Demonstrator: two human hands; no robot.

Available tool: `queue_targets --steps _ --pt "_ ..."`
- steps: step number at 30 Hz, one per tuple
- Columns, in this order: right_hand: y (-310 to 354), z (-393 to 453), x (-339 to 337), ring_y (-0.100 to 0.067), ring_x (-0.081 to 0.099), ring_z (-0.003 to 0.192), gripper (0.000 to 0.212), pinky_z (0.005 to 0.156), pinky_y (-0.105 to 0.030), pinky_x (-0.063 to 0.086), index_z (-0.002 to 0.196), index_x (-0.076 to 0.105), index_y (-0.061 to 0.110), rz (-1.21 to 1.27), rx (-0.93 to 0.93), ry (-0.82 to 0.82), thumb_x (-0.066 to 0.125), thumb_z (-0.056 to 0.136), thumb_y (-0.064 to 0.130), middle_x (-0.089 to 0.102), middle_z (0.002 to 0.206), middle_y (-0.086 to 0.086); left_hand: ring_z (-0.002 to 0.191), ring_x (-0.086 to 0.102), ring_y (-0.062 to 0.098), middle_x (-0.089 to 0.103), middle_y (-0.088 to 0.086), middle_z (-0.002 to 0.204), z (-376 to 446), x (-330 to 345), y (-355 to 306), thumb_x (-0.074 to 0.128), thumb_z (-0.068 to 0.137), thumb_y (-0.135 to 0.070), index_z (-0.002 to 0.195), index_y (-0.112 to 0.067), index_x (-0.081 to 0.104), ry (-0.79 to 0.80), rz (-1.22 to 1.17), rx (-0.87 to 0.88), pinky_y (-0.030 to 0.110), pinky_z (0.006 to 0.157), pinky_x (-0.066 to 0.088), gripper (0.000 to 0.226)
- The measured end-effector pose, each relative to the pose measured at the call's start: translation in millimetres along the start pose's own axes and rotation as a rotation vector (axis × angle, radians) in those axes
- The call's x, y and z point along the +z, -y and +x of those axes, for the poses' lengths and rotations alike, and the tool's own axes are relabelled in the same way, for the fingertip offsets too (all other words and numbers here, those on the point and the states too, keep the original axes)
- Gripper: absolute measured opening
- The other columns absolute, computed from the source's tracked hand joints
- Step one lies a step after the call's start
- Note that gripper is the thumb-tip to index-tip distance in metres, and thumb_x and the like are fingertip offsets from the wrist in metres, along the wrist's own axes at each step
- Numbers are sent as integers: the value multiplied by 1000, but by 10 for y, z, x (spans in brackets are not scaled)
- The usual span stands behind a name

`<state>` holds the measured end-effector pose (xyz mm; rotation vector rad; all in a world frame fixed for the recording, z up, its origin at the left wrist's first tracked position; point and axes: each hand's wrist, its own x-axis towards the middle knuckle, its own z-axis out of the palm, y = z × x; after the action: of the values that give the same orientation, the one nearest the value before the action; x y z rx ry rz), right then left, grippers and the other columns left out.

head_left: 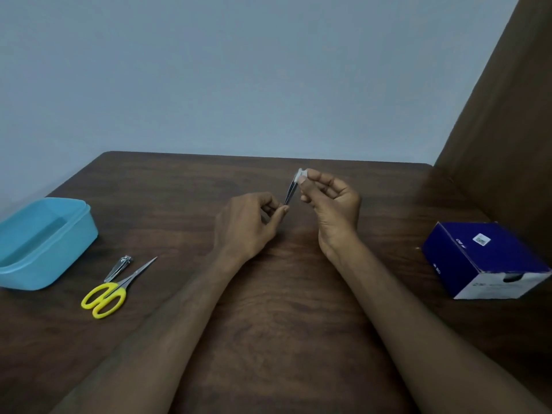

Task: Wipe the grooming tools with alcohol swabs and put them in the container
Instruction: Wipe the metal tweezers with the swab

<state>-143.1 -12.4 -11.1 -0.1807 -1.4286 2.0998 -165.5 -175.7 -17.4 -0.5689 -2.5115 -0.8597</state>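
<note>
Dark wooden table (268, 294) against a pale grey wall (239, 70)
We pinch slim metal tweezers (290, 195) in our left hand (248, 225); our right hand (334, 201) fingers clamp a white swab (300, 175) on the tip

— Can we read anything here?
— Only on the blue box (484, 258): we make out small white marks like "BD" on its side. Its white sticker (481, 239) and front print are too blurred for us.
</note>
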Motion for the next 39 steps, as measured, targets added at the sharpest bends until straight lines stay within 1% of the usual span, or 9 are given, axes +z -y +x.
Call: queue_targets --steps 8,11,14,16,23,29,32,36,39 --pt "-13 27 -29 -10 73 75 16 71 -23 60 103 79 12 20 -29 -97 80 91 2 83 92 0 69 66 -1 70 -21 71 10 -19 -2 67 98 -57 81 -40 71 -15 -122 -57 26 59 46 24" --pt "-93 -51 13 -15 78 79 8 78 -30 64 101 78 9 -156 8 -26 76 96 3 82 90 -1 55 62 7 74 -13 76 36 -12 11 63 105 -47 84 -33 74 48 -432 -24 31 56 49 27" --pt "-72 -82 77 -18 76 77 8 79 -34 65 106 74 -1 -45 84 47 71 98 0 79 85 -8 53 54 11 70 -10 76 56 -14 -1 61 109 -33 88 -26 77 130 -828 -32 24 53 47 27" --pt "-34 -99 106 -17 74 76 10 76 -31 63 105 75 -2 -5 103 88 67 98 -4 79 87 -10 54 51 8 67 -7 76 64 -2 -3 60 110 -30 86 -22 77 217 -912 -53 18 54 43 30" --pt "84 -51 56 -18 72 82 18 72 -26 59 105 77 3 230 173 176 61 99 -4 81 100 -15 56 53 5 65 -11 73 116 82 73 57 111 -35 76 -32 74 293 -845 -115 17 58 45 39" --pt "-46 -93 133 -20 69 79 9 78 -30 59 100 83 12 43 93 239 74 99 12 81 104 -15 52 57 8 72 -9 76 110 61 67 56 112 -34 82 -24 77 260 -849 -180 13 53 42 38" --pt "-71 -38 75 -9 66 76 13 77 -25 54 103 83 10 -116 -33 159 78 97 21 83 99 -8 52 66 12 81 -11 92 73 52 28 56 111 -40 97 -24 80 104 -679 -205 19 55 47 32" --pt "-84 -62 34 -2 68 77 12 75 -31 56 96 84 19 -360 -179 211 75 100 26 83 89 2 76 73 10 78 -14 112 50 -24 -18 64 105 -48 115 -29 79 -84 -634 -129 28 69 56 26" --pt "-128 -125 54 1 65 72 21 69 -32 53 84 79 27 -537 -264 318 69 102 29 74 73 17 99 74 14 76 -12 121 50 -38 -23 76 99 -40 116 -31 81 -90 -690 -110 43 80 61 20"
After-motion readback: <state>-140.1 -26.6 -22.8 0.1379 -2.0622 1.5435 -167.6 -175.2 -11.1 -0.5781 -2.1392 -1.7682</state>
